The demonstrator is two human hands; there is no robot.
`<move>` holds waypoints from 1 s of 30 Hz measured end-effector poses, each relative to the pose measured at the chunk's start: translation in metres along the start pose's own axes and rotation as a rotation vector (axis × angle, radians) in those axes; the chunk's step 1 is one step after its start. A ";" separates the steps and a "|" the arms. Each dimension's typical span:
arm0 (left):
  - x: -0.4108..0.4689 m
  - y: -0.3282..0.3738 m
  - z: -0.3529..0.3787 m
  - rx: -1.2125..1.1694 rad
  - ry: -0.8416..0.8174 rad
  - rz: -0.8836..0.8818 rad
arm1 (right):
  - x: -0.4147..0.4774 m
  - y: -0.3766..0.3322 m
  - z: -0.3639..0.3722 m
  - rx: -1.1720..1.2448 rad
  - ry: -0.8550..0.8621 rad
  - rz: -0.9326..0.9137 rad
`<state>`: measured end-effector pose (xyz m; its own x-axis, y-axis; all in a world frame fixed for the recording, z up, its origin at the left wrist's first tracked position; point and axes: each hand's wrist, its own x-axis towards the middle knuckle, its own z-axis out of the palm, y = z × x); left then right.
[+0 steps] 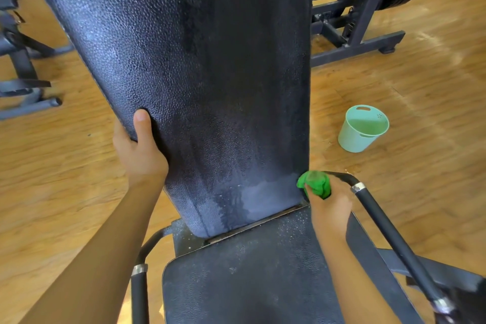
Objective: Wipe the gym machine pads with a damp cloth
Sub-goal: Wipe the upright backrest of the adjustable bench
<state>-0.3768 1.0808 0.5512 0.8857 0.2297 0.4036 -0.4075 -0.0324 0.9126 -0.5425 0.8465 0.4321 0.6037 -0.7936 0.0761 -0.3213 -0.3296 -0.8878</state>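
A tall black textured back pad point(200, 66) rises from the middle of the view, with wet streaks near its bottom. Below it lies the black seat pad point(249, 271). My left hand point(139, 150) grips the back pad's left edge, thumb on the front face. My right hand point(328, 208) holds a bunched green cloth point(314, 183) against the lower right edge of the back pad, just above the gap between the two pads.
A black handle bar point(378, 218) with a chrome ring runs beside my right hand; another handle point(139, 279) stands at lower left. A mint green bucket point(361, 129) sits on the wooden floor point(434, 113) to the right. Other gym machine frames point(352, 21) stand behind and at left.
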 end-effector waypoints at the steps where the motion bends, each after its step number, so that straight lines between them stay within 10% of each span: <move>1: -0.001 0.001 0.000 -0.001 -0.005 0.010 | -0.006 0.008 0.001 -0.019 -0.031 0.023; 19: -0.004 0.005 0.002 0.007 -0.001 -0.003 | 0.008 -0.117 -0.030 0.390 0.083 -0.142; 30: -0.001 0.001 -0.001 0.045 -0.006 0.011 | 0.009 -0.109 0.003 0.182 0.104 -0.197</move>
<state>-0.3780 1.0820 0.5512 0.8824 0.2237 0.4140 -0.4071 -0.0784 0.9100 -0.4996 0.8776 0.5284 0.5604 -0.7747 0.2929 -0.0633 -0.3927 -0.9175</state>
